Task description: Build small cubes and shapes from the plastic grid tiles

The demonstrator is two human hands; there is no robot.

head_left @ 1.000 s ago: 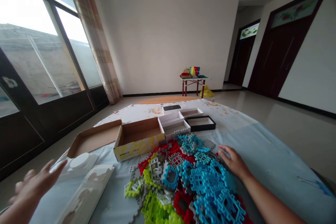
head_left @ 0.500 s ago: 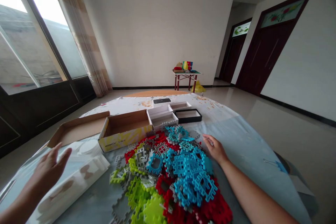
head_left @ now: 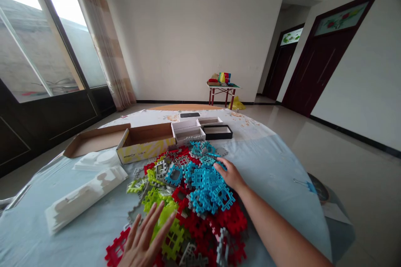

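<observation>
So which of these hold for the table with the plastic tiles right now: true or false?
1. The right hand rests on the blue interlocking plastic tiles. True.
2. The left hand grips a red tile. False: its fingers are spread flat over the green tiles.
3. The open yellow-sided cardboard box is full of tiles. False: it looks empty.
4. A shallow black tray lies beyond the pile. True.

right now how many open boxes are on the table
5: the yellow-sided cardboard box, its brown lid to the left, two white boxes, and a black box behind the tile pile.
</observation>
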